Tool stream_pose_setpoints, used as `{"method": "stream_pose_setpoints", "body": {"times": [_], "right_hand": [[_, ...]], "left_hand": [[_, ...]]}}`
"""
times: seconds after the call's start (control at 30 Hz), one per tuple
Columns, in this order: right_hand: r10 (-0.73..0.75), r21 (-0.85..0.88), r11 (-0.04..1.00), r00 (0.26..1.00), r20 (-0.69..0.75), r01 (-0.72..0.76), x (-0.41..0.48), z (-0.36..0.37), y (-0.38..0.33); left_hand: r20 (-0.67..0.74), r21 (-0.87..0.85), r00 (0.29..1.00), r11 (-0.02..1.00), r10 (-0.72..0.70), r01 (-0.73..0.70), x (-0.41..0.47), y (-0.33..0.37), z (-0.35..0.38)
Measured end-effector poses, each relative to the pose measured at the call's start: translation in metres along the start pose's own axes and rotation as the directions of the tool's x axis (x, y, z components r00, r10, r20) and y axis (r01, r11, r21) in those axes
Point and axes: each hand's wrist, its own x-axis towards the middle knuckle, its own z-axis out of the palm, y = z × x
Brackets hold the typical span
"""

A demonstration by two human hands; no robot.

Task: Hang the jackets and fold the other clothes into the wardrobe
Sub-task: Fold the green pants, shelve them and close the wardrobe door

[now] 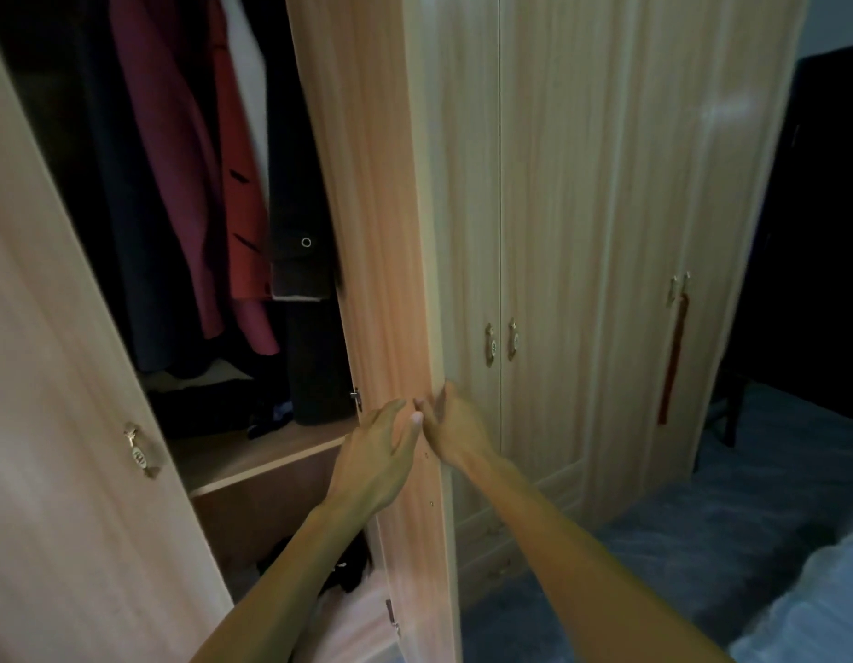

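A light wooden wardrobe stands in front of me with two of its doors swung open. Inside hang several jackets: a dark one, a maroon one [175, 174], a red one [240, 222] and a black one [295, 232]. Dark clothes [233, 404] lie on the shelf under them. My left hand [376, 461] rests flat with spread fingers on the inner face of the open right door [381, 232]. My right hand [450, 433] curls around that door's outer edge, gripping it.
The open left door [56, 375] with a brass knob fills the left side. Closed doors [582, 232] with brass handles and a red tassel [673, 356] stand to the right. A dark item [348, 571] lies in the lower compartment. Blue carpet [701, 543] and a bed corner [821, 614] sit at the lower right.
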Motion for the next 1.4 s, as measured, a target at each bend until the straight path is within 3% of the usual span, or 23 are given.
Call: {"method": "stream_pose_setpoints", "body": {"times": [0.33, 0.67, 0.93, 1.13, 1.4], "right_hand": [[-0.115, 0.119, 0.988, 0.985, 0.126, 0.1, -0.026, 0.032, -0.023], [-0.284, 0.184, 0.951, 0.938, 0.197, 0.249, -0.047, 0.128, -0.094], [-0.426, 0.07, 0.903, 0.865, 0.266, 0.423, -0.023, 0.211, -0.177], [-0.425, 0.033, 0.902, 0.873, 0.24, 0.43, 0.019, 0.263, -0.227], [-0.43, 0.033, 0.897, 0.856, 0.286, 0.44, 0.05, 0.316, -0.234]], "left_hand": [[-0.18, 0.113, 0.98, 0.988, -0.082, 0.103, -0.008, -0.038, -0.037], [-0.313, 0.13, 0.926, 0.957, -0.209, 0.26, -0.036, -0.12, -0.111], [-0.372, 0.019, 0.888, 0.954, -0.272, 0.3, -0.037, -0.206, -0.174], [-0.323, 0.022, 0.912, 0.962, -0.252, 0.273, -0.01, -0.269, -0.204], [-0.297, 0.034, 0.928, 0.969, -0.226, 0.247, 0.023, -0.317, -0.221]]}}
